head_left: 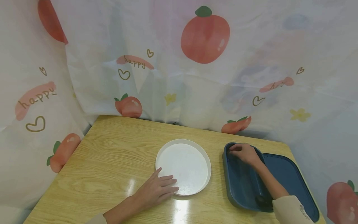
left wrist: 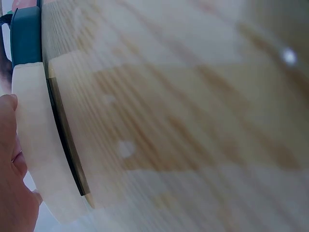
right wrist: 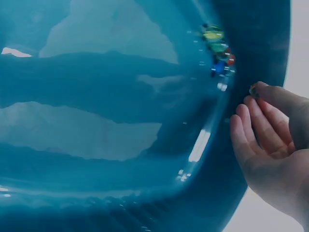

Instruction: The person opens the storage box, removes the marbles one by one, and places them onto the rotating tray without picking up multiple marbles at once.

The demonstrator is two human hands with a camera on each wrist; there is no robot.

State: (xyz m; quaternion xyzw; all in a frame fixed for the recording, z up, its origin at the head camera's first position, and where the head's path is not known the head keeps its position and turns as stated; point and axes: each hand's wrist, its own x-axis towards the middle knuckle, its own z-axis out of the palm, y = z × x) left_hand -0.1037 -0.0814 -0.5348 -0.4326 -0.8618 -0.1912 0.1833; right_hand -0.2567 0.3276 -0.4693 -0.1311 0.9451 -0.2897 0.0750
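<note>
My left hand (head_left: 158,189) lies over the near left rim of a round white tray (head_left: 186,165) on the table, its fingers spread and fairly straight. In the left wrist view, the fingers (left wrist: 8,125) rest along the tray's pale side wall (left wrist: 41,145). Within a deep blue plastic box (head_left: 237,180) to the right, my right hand (head_left: 244,153) reaches to the far end. Its thumb and index finger pinch a tiny shiny bead (right wrist: 253,91). Close by, several glassy beads (right wrist: 219,50) in yellow, green, red and blue lie clustered at the box's inner edge.
A flat blue lid (head_left: 291,180) lies right of the box, partly under the right forearm. Near the box's front end is a dark rounded shape (head_left: 261,199). White printed curtains (head_left: 179,87) hang behind and beside the wooden table (head_left: 112,149).
</note>
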